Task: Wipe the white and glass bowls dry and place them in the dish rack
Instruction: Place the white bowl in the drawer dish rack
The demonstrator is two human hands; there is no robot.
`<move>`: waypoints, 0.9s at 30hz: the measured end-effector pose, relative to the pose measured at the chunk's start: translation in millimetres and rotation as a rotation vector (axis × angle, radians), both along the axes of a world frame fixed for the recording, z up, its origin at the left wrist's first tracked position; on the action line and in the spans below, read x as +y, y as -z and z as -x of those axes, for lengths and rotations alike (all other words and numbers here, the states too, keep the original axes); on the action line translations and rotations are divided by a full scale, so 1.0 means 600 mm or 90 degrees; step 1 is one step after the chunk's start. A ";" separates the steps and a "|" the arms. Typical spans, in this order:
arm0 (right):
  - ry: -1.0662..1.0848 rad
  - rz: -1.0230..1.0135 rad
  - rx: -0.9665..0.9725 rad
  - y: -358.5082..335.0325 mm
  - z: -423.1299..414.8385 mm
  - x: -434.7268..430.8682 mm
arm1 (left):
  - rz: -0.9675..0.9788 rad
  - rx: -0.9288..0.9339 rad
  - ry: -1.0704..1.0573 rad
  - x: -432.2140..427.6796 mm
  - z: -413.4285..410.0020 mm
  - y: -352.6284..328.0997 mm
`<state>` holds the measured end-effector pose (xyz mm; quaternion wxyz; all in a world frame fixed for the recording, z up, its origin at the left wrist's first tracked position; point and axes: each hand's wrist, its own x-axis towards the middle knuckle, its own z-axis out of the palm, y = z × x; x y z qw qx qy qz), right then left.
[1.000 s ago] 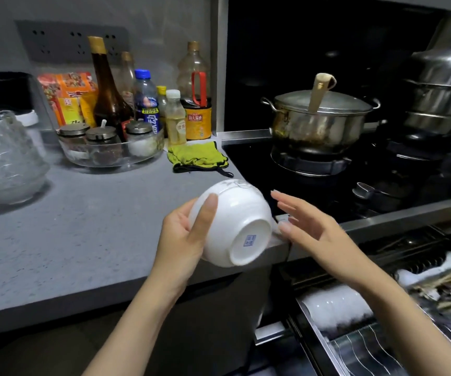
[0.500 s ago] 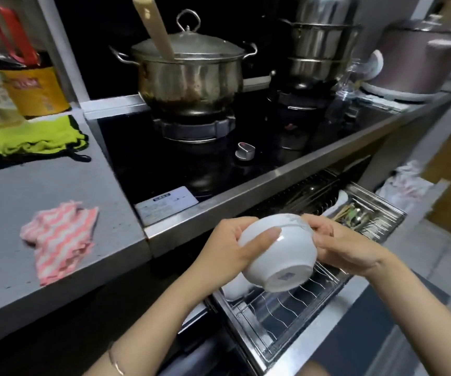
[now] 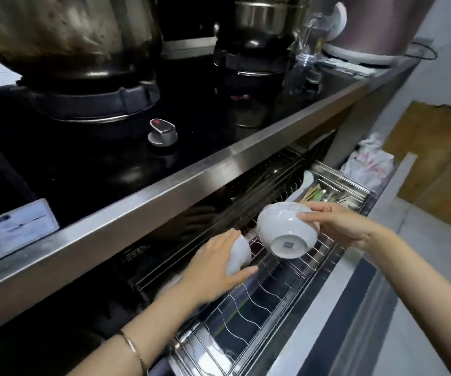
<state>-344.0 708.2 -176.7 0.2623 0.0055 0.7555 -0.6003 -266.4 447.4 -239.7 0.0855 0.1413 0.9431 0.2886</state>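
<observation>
White porcelain sits centre right in the frame: the white bowl (image 3: pixel 284 229) is tilted, foot toward the camera, over the wire dish rack (image 3: pixel 248 308) in the pulled-out drawer (image 3: pixel 335 302). The right hand (image 3: pixel 338 226) has it in its grip, fingers curled over the rim, thumb on the wall. Lower left of it, the left hand (image 3: pixel 210 267) closes its grip round a second white bowl (image 3: pixel 239 253) standing at the rack's left end.

From the held bowl (image 3: pixel 284 229), rack wires (image 3: pixel 246 308) lie bare toward 6 o'clock; another bowl (image 3: pixel 239 256) blocks 8 o'clock, the tabletop edge (image 3: pixel 191 180) overhangs 11 o'clock.
</observation>
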 end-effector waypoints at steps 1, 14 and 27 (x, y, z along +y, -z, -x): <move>0.025 -0.013 -0.004 0.006 0.011 -0.003 | 0.032 0.000 -0.006 0.004 0.010 0.014; 0.168 -0.120 -0.121 0.128 0.137 -0.086 | 0.172 0.008 0.023 0.016 0.087 0.174; 0.063 -0.095 -0.204 0.200 0.156 -0.141 | 0.203 0.181 0.030 -0.001 0.056 0.218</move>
